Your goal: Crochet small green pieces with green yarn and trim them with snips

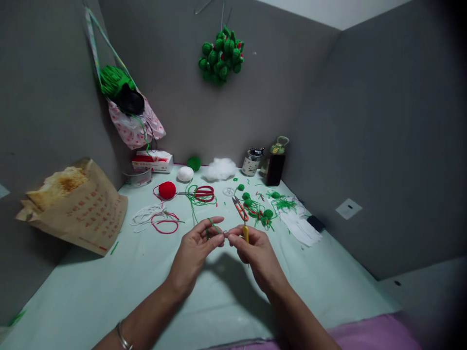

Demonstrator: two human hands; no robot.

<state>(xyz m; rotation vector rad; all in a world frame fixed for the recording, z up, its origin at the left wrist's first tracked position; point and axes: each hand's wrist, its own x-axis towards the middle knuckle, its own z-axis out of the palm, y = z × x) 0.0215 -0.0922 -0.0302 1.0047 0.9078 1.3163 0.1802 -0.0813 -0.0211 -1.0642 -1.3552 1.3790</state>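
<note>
My left hand (193,250) has thumb and a finger pinched together near a small piece (225,234) too tiny to make out, green yarn (214,225) crossing its fingers. My right hand (258,250), curled around a yellow-handled hook (245,234), pinches that piece's other side above the table (146,287).

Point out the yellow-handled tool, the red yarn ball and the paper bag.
Yellow-handled tool (245,234): head view, on its handle.
Red yarn ball (167,190): head view, on its middle.
Paper bag (91,214): head view, on its printed side.
</note>
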